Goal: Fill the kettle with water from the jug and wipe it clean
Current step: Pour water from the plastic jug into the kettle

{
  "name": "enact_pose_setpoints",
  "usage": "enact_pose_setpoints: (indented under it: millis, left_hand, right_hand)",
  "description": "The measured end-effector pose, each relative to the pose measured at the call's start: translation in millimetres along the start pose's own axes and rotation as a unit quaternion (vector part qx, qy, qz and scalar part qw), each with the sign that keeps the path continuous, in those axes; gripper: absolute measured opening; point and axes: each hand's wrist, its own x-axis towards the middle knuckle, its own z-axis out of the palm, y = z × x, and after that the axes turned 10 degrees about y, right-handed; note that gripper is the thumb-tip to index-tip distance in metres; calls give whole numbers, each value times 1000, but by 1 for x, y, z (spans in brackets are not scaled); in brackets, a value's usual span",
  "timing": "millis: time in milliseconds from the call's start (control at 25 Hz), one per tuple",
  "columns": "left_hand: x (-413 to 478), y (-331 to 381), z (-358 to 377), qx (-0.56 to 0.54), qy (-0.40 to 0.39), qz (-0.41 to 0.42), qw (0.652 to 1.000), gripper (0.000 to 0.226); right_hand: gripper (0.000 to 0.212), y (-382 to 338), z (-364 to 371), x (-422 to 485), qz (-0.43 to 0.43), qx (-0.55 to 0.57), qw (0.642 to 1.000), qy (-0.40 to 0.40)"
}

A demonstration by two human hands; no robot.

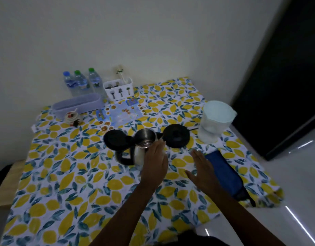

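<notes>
A steel kettle [144,137] stands mid-table with its black lid [116,139] flipped open to the left and its black handle toward me. My left hand [155,162] is wrapped against the kettle's right side. Just right of the kettle lies its round black base [176,135]. Further right stands a translucent jug [215,119] holding water. My right hand [203,169] hovers flat with fingers spread, holding nothing, between the kettle and a folded blue cloth [222,171] lying near the table's right edge.
A lemon-print tablecloth [64,183] covers the table. Along the back wall stand three water bottles [80,82], a white cutlery basket [117,89] and a lilac tray [76,103]. A printed placemat [121,110] lies behind the kettle. A dark door [286,68] is at right.
</notes>
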Motion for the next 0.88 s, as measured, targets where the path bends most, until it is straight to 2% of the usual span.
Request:
enact_pose_setpoints:
  millis: [200, 400, 600, 720, 800, 880]
  left_hand:
    - [36, 43, 65, 16, -111, 60, 992, 48]
    - [97, 84, 123, 36, -155, 93, 983, 50]
    - [142, 108, 160, 55, -161, 98, 980, 52]
    - [169, 122, 184, 94, -192, 116, 970, 62]
    - [190, 132, 199, 141, -235, 125, 954, 75]
    - [203, 141, 211, 191, -287, 116, 931, 92]
  right_hand:
    - [82, 75, -33, 14, 74, 16, 997, 21]
    - [73, 133, -63, 53, 139, 78, 984, 79]
    - [38, 168, -93, 121, 231, 213, 933, 175]
    - [28, 186, -110, 169, 266, 264, 900, 221]
    - [27, 193, -115, 201, 283, 293, 888, 213]
    - [31, 196, -115, 223, 289, 327, 887, 148]
